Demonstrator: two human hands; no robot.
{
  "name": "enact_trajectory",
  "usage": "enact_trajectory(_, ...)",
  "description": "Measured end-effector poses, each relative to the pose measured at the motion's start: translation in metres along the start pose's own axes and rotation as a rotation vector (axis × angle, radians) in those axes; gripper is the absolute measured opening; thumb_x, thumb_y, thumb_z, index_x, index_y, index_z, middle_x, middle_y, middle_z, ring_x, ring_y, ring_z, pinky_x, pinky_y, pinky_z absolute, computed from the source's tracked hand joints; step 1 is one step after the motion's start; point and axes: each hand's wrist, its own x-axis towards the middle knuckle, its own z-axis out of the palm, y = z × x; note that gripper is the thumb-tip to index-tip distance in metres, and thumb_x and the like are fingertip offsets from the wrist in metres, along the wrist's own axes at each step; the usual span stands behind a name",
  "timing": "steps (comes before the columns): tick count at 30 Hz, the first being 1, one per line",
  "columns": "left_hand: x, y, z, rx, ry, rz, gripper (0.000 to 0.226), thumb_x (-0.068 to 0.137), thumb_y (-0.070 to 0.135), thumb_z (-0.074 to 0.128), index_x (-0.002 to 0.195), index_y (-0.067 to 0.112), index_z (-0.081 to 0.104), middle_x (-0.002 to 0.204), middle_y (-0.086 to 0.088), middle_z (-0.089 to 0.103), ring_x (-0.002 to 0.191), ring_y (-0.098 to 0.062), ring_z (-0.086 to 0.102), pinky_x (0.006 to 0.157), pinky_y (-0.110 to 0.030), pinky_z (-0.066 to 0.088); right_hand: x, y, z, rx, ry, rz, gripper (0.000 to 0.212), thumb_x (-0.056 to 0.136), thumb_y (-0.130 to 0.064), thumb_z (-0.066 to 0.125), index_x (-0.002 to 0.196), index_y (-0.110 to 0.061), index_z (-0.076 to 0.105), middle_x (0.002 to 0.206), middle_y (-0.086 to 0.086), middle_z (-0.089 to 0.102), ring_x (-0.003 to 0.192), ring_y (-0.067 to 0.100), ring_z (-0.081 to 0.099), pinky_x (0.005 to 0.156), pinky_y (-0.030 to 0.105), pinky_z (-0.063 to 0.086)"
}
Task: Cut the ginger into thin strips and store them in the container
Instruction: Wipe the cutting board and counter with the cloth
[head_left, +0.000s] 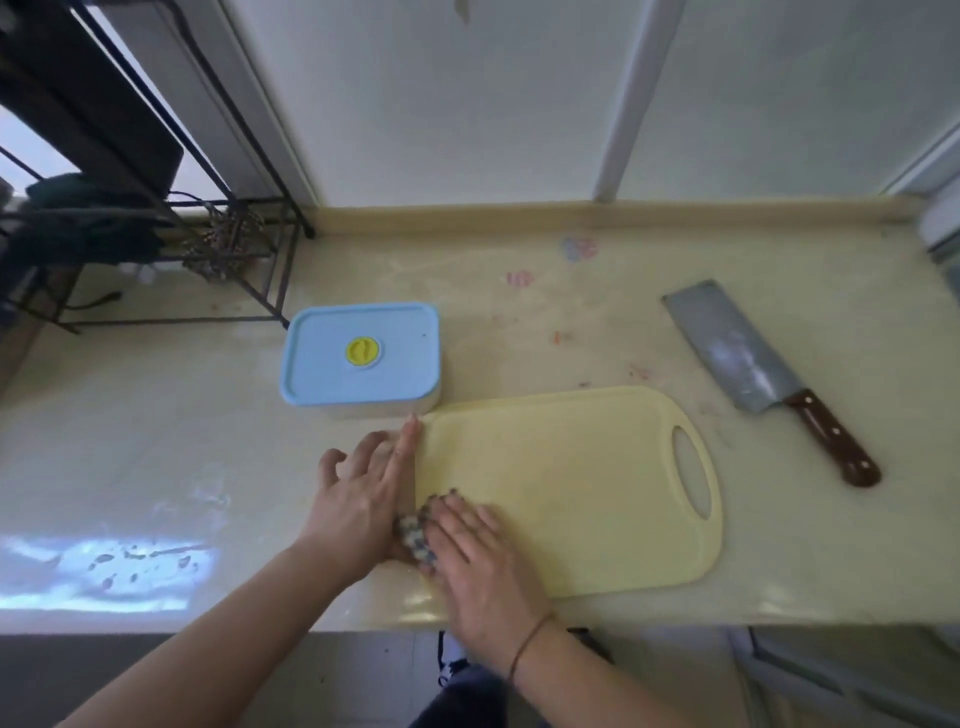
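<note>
A pale yellow cutting board (571, 483) with a handle hole lies on the counter, bare on top. No ginger shows anywhere. The container (361, 358), closed with a blue lid that has a yellow valve, stands just behind the board's left corner. A cleaver (748, 364) with a brown handle lies to the right of the board. My left hand (363, 493) rests along the board's left edge, index finger straight. My right hand (467, 545) lies flat on the board's near left corner. Between my hands sits a small blue-speckled thing (413, 538) I cannot identify.
A black wire rack (156, 218) with dark items stands at the back left of the beige counter (675, 291). The counter's front edge runs just below my wrists. A grey object pokes in at the far right edge.
</note>
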Motion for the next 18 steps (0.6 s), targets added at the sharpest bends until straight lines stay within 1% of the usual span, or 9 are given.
enact_trajectory(1, 0.001, -0.001, -0.001, 0.021, 0.011, 0.003, 0.163, 0.028, 0.071, 0.089, 0.157, 0.004, 0.016, 0.126, -0.006, 0.065, 0.124, -0.031, 0.056, 0.083, -0.053, 0.047, -0.012, 0.009, -0.002, -0.028, 0.000, -0.026, 0.051, 0.085, -0.028, 0.043, 0.129, -0.014, 0.064, 0.143, 0.004, 0.058, 0.137, 0.022, 0.050, 0.116, 0.041, 0.033)
enact_trajectory(3, 0.001, -0.002, -0.002, 0.066, -0.013, 0.007, 0.162, 0.032, 0.088, 0.073, 0.158, 0.008, 0.009, 0.130, -0.007, 0.063, 0.132, -0.030, 0.048, 0.090, -0.055, 0.041, -0.037, 0.037, -0.012, -0.079, 0.010, -0.040, 0.054, 0.081, -0.023, 0.044, 0.129, -0.012, 0.065, 0.142, 0.005, 0.058, 0.137, 0.023, 0.049, 0.118, 0.041, 0.024)
enact_trajectory(5, -0.001, 0.000, -0.006, 0.070, -0.065, 0.005, 0.154, 0.043, 0.093, 0.064, 0.155, 0.022, -0.014, 0.151, -0.005, 0.048, 0.149, -0.027, 0.026, 0.105, -0.056, 0.027, -0.062, 0.071, -0.025, -0.097, 0.049, 0.033, 0.053, 0.081, -0.019, 0.044, 0.128, -0.008, 0.065, 0.142, 0.009, 0.058, 0.137, 0.027, 0.048, 0.120, 0.040, 0.018)
enact_trajectory(8, -0.003, 0.005, -0.015, 0.081, -0.160, 0.013, 0.148, 0.059, 0.089, 0.063, 0.140, 0.027, -0.044, 0.168, 0.003, 0.009, 0.155, -0.022, -0.009, 0.118, -0.054, 0.009, -0.082, 0.123, -0.047, -0.064, 0.125, 0.264, 0.054, 0.082, -0.016, 0.038, 0.128, 0.001, 0.062, 0.134, 0.020, 0.062, 0.131, 0.037, 0.053, 0.124, 0.036, 0.012)
enact_trajectory(10, -0.002, 0.007, -0.021, 0.097, -0.194, 0.017, 0.148, 0.061, 0.088, 0.062, 0.138, 0.027, -0.048, 0.168, 0.005, 0.000, 0.154, -0.020, -0.016, 0.120, -0.053, 0.006, -0.082, 0.142, -0.056, -0.013, 0.156, 0.462, 0.056, 0.088, -0.020, 0.032, 0.132, 0.003, 0.057, 0.139, 0.022, 0.057, 0.136, 0.039, 0.048, 0.124, 0.037, 0.013)
enact_trajectory(11, -0.002, 0.007, -0.022, 0.084, -0.190, 0.018, 0.146, 0.061, 0.087, 0.063, 0.138, 0.027, -0.045, 0.168, 0.006, -0.001, 0.154, -0.020, -0.017, 0.120, -0.054, 0.005, -0.078, 0.144, -0.053, 0.021, 0.192, 0.542, 0.056, 0.091, -0.022, 0.029, 0.133, 0.004, 0.057, 0.142, 0.023, 0.054, 0.138, 0.040, 0.045, 0.124, 0.042, 0.017)
enact_trajectory(13, -0.002, 0.008, -0.022, 0.085, -0.185, 0.010, 0.144, 0.062, 0.086, 0.064, 0.138, 0.027, -0.042, 0.168, 0.006, 0.000, 0.154, -0.020, -0.018, 0.120, -0.055, 0.004, -0.063, 0.128, -0.040, 0.074, 0.292, 0.629, 0.056, 0.094, -0.022, 0.026, 0.133, 0.006, 0.057, 0.145, 0.023, 0.052, 0.141, 0.039, 0.041, 0.120, 0.055, 0.025)
enact_trajectory(14, -0.002, 0.009, -0.021, 0.097, -0.185, 0.003, 0.144, 0.062, 0.085, 0.065, 0.137, 0.027, -0.042, 0.168, 0.006, 0.001, 0.154, -0.021, -0.018, 0.120, -0.056, 0.004, -0.055, 0.111, -0.032, 0.107, 0.312, 0.644, 0.055, 0.095, -0.020, 0.027, 0.134, 0.004, 0.056, 0.147, 0.022, 0.050, 0.143, 0.038, 0.038, 0.120, 0.056, 0.025)
enact_trajectory(18, -0.001, 0.013, -0.021, 0.109, -0.179, -0.011, 0.145, 0.061, 0.083, 0.067, 0.135, 0.027, -0.043, 0.168, 0.008, 0.003, 0.154, -0.022, -0.018, 0.119, -0.058, 0.003, -0.022, 0.026, -0.008, 0.191, 0.253, 0.555, 0.052, 0.097, -0.015, 0.028, 0.144, -0.008, 0.049, 0.157, 0.011, 0.040, 0.150, 0.031, 0.027, 0.122, 0.047, 0.011)
